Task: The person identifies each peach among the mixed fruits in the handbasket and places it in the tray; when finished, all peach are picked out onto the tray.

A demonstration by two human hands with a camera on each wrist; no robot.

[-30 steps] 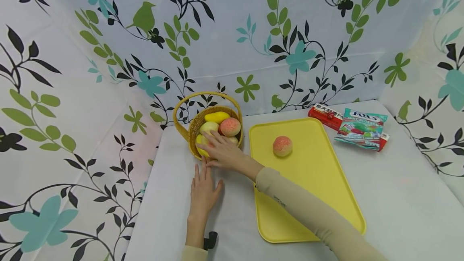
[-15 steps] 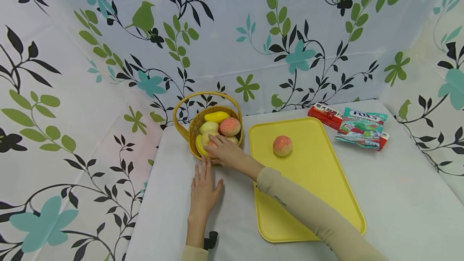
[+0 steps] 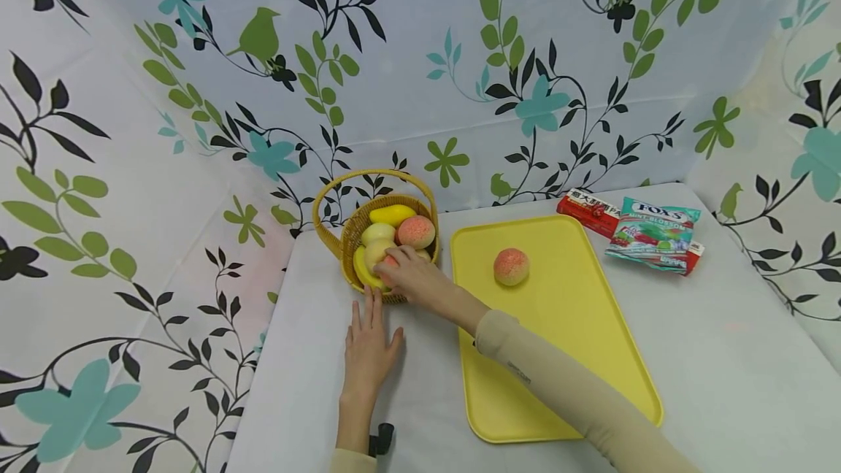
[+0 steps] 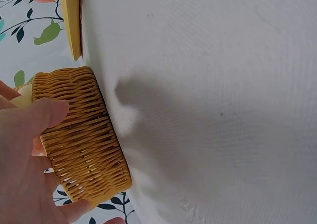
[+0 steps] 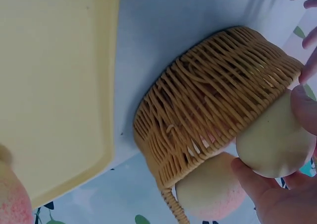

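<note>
At the table's far left a wicker basket (image 3: pixel 351 236) with a tall handle holds a yellow mango-like fruit (image 3: pixel 392 214), bananas (image 3: pixel 365 270) and several peaches. Reaching over its near rim, my right hand (image 3: pixel 420 279) grips a peach (image 5: pixel 275 135) inside; the fingers partly cover it in the head view, while the right wrist view shows its pale side between thumb and fingers. My left hand (image 3: pixel 369 349) lies palm down before the basket, fingers extended, fingertips at the near rim. Another peach (image 3: pixel 511 266) sits on the yellow tray (image 3: pixel 558 371).
The tray stands right of the basket, under my right forearm. Beyond it lie a red packet (image 3: pixel 587 212) and a teal candy bag (image 3: pixel 653 232), the bag partly on top of the red. A patterned cloth wall (image 3: pixel 407 93) rises behind the white table (image 3: pixel 723 371).
My right hand was spread over the fruit a second ago; its fingers have since closed round a peach at the basket's near side. The left hand has hardly moved.
</note>
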